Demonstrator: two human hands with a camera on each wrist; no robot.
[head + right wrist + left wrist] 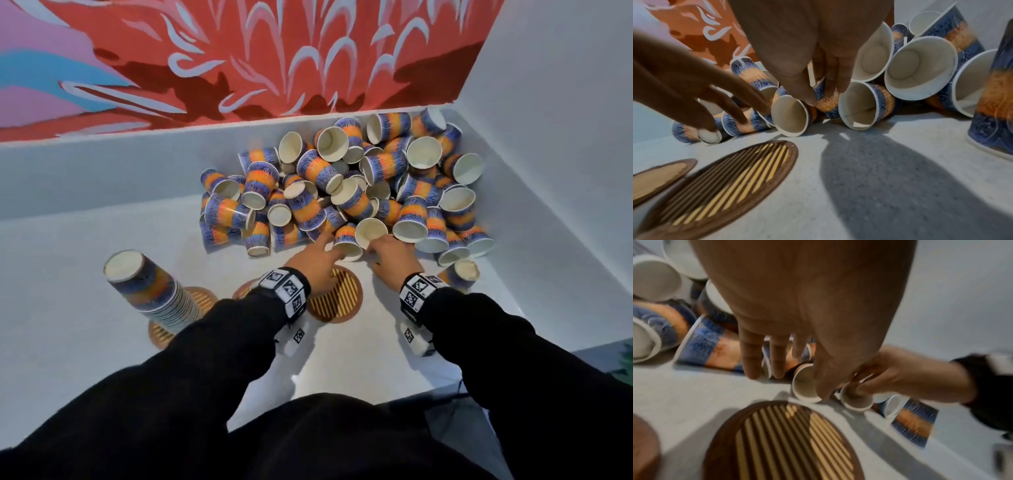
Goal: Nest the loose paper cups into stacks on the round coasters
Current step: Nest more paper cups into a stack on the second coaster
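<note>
A heap of blue-and-orange paper cups [342,192] fills the back right corner of the white table [85,246]. My right hand [376,250] reaches into the heap's near edge; in the right wrist view its thumb and fingers [836,81] pinch a cup [828,105] lying on its side. My left hand [330,246] is beside it with straight fingers [752,360] over the cups, and its thumb touches the rim of a cup on its side [805,386]. An upside-down nested stack [147,287] stands on a coaster [159,335] at the left. A bare striped coaster [339,298] lies under my wrists.
Two more coasters [205,298] [244,289] lie between the stack and the bare one. One cup [462,272] stands apart at the right. A painted wall [239,68] backs the table and a white wall [555,137] closes the right side.
</note>
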